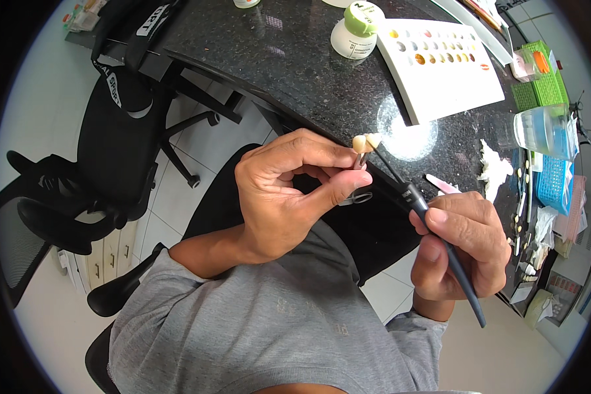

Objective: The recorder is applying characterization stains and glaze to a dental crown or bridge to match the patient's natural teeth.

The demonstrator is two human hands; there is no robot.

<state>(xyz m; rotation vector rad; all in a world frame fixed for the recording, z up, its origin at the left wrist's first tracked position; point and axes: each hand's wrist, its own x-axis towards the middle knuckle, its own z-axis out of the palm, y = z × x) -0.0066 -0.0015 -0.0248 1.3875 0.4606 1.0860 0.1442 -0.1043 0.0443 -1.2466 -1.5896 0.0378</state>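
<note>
My left hand (295,184) is closed on a small metal clamp (358,196) with finger loops. At its tip sit a few cream-coloured tooth crowns (360,144), just above my thumb and fingertips. My right hand (463,243) grips a dark-handled fine brush (448,244) like a pen. The brush's thin shaft slants up to the left, and its tip meets or nearly meets the crowns; I cannot tell which. Beyond the hands lies a white palette (453,95) with rows of wells holding yellow, brown and grey pastes.
A white jar with a green lid (353,39) stands beside the palette on the black speckled table (289,59). To the right are a clear cup (542,131), crumpled tissue (494,171), a pink-ended tool (442,184) and a blue basket (555,184). A black office chair (115,125) stands at left.
</note>
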